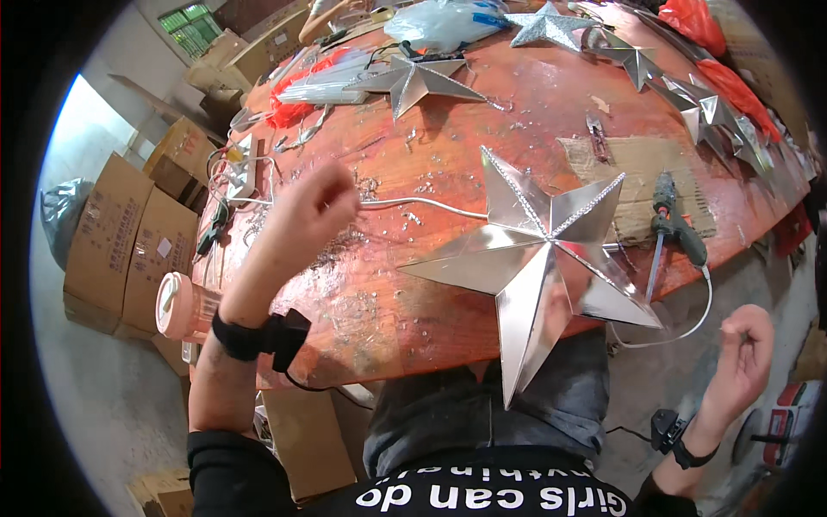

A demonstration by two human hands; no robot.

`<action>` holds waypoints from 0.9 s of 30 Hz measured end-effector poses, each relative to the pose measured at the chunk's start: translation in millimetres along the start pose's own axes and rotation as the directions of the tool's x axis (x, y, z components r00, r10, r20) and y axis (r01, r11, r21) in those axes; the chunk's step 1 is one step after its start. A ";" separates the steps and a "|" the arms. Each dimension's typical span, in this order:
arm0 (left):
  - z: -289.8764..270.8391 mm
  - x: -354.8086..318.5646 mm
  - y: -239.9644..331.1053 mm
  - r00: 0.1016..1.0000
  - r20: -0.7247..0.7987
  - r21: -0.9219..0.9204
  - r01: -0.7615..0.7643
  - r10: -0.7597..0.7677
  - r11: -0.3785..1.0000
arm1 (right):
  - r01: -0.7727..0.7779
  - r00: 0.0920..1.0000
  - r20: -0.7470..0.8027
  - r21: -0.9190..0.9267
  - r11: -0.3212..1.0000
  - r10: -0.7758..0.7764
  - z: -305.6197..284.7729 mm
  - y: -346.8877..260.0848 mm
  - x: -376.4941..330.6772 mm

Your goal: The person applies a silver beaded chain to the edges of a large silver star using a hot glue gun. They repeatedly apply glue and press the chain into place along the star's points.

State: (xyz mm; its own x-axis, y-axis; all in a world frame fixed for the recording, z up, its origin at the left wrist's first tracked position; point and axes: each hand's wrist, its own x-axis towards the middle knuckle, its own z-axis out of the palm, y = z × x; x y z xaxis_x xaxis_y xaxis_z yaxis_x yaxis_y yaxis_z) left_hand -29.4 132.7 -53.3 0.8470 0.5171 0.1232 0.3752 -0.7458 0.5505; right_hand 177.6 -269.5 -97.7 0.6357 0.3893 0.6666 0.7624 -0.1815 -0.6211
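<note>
**A:** Far left there's a stack of cardboard boxes (129,246) on the floor, partly cut off by the dark rim. A grey bag (62,209) sits behind them, can't make out what's inside. Just beside the table (379,302) edge is a pink cup (183,308) with a lid on, so its contents are hidden.

**B:** And the hands?

**A:** Left hand (312,209) is over the table, fingers curled in tight and pinching a thin white strip (422,203) that runs right toward the big star (536,258). Right hand (746,355) is off the table, low right, fingers curled narrow. It seems to hold the far end of the same strip, which loops below the table edge, but honestly it's too thin to tell.

**B:** What's the star like?

**A:** Silver, shiny, five folded points, sparkly trim along two upper ridges. It lies near the table's front edge, its lower point hanging over the person's lap.

**B:** Anything further right?

**A:** A green glue gun (676,224) on a cardboard sheet (633,164), just beside the star. More silver stars (689,95) line the far right edge, blurred and bent by the lens. Orange bags (696,19) up top, contents not visible.
</note>
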 end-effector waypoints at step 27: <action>-171.1 26.3 169.5 0.469 -0.637 0.266 -0.612 0.612 0.745 | -0.263 0.782 0.540 0.740 0.619 -0.313 105.7 -125.8 76.7</action>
State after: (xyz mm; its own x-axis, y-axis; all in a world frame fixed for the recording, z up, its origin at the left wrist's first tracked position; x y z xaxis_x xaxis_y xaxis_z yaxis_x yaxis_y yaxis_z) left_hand -7.9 91.8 184.5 0.3868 0.0533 0.9206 -0.1386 -0.9836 0.1152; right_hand 117.8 -121.4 -12.0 0.1932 0.8485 0.4926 0.2156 0.4531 -0.8650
